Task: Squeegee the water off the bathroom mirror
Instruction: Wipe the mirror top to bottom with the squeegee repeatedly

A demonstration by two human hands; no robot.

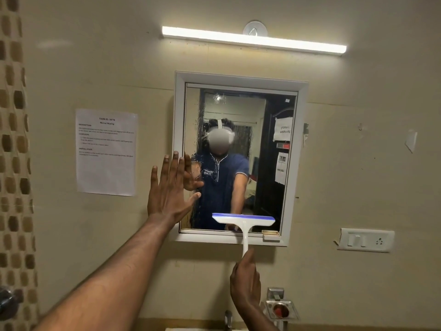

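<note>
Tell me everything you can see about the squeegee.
The squeegee looks like white plastic, T-shaped, with a wide head and a blue strip along its top edge. It stands upright, its head level against the lower part of the mirror, its handle crossing the bottom frame. The right hand grips the handle's lower end.

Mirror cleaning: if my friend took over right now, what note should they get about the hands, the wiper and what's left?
Left hand: open, fingers straight, flat against the left edge of the white-framed bathroom mirror.
Right hand: grips the handle of the white plastic squeegee with the blue blade.
The blade lies level across the lower middle of the glass, near the bottom frame.
Done: the right part of the glass looks mostly clear.
Left: water streaks and drops remain on the left side and upper middle. Wipe those in downward strokes, probably moving the left hand out of the way first.
</note>
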